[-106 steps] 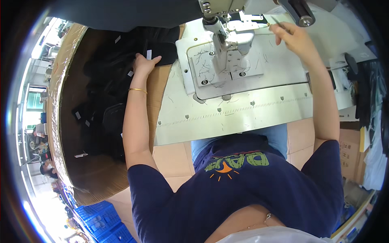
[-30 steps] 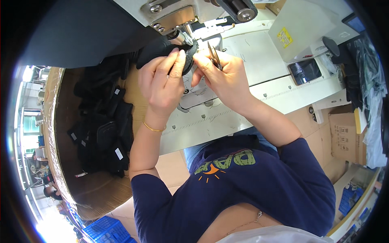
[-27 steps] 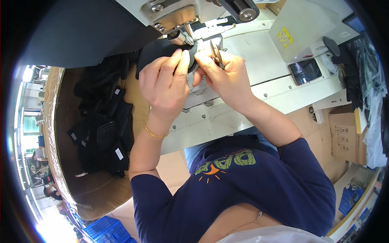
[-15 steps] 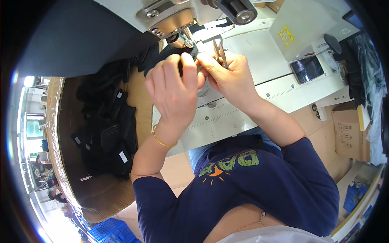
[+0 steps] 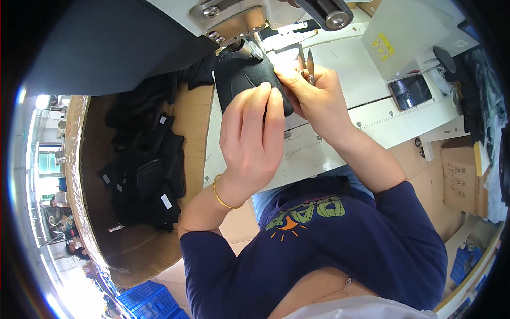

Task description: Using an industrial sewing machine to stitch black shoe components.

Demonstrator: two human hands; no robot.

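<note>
A black padded fabric piece (image 5: 234, 72) with a stitched, rounded outline lies under the head of a sewing machine (image 5: 241, 26). My left hand (image 5: 252, 133) is closed on its near edge, fingertips pinched together on the cloth. At the piece's right edge, my right hand (image 5: 321, 98) is closed, with thumb and forefinger against the fabric. Small metal thread snips (image 5: 306, 66) are tucked in that same hand, their blades pointing away from me. Part of the cloth's near right side is hidden behind my fingers.
A large cardboard box (image 5: 194, 119) on the left holds a heap of black fabric pieces (image 5: 151, 175). A dark phone (image 5: 409, 91) lies on the white machine table (image 5: 348, 66) at the right. Blue crates (image 5: 149, 300) stand low at the left.
My left hand has drawn back toward me and slightly right, and much more of the black fabric piece shows. My right hand, still holding the snips, has shifted slightly right and nearer.
</note>
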